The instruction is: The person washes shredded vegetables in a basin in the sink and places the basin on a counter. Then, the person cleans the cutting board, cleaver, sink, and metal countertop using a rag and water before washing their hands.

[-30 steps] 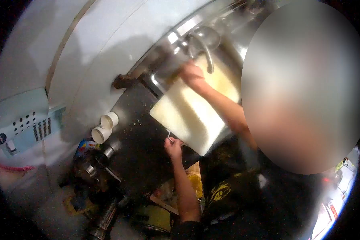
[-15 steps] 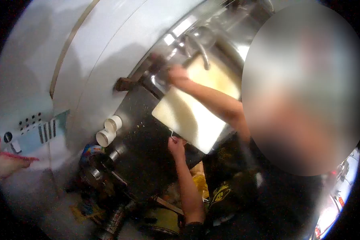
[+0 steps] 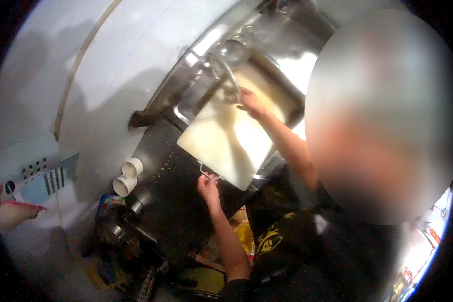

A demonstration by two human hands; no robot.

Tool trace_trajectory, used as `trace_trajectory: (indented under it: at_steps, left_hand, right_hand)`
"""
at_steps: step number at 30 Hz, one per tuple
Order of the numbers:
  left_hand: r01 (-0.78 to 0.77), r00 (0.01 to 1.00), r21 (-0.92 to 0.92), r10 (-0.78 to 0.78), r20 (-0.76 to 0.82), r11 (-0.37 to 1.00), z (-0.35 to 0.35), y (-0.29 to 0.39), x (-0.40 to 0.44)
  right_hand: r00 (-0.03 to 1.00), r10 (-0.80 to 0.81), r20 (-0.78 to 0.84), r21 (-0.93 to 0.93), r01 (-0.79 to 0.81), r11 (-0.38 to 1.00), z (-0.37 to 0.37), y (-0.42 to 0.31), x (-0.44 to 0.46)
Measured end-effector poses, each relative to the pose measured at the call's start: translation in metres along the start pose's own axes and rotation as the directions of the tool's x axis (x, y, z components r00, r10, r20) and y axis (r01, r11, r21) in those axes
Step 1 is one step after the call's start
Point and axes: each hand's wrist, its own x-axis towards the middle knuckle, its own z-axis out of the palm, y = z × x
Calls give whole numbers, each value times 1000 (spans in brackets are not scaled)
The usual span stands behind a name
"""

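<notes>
A large pale cutting board (image 3: 214,138) lies slanted over the sink, its near end reaching onto the dark counter. At that near end sticks out a bent metal handle (image 3: 202,167), and the fingers of my left hand (image 3: 209,186) are closed on it. Over the board's upper part is my right hand (image 3: 251,104), at the tip of the curved faucet (image 3: 228,70). Its fingers look curled. A greyish patch shows beside them, but I cannot tell what it is or whether they grip the faucet itself.
Two white cups (image 3: 128,176) stand on the dark counter (image 3: 161,196) against the wall, with small crumbs scattered nearby. The steel sink (image 3: 294,108) surrounds the board. A dark block-like piece (image 3: 141,119) sits at the sink's corner. Cluttered metal items (image 3: 118,229) fill the lower left.
My right hand has moved from the sink's wall-side edge across to the faucet tip. My left hand stays on the metal handle. The whole view has shifted slightly.
</notes>
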Motion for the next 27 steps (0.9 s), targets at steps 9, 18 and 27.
trace_trajectory:
  at_steps: [9,18,27]
  left_hand:
    - [19,984,-235,24,179,972,158,112,35]
    - [290,922,-548,-75,381,784,276,108,116]
    - [-136,925,-155,181,334,979,315,143,109]
  right_hand:
    - [969,137,205,376,-207,903,-12,-10,-30]
    - [959,181,-216,282,-117,952,-14,-5,-45]
    - [943,266,199,664,-330,671,-50,14,-2]
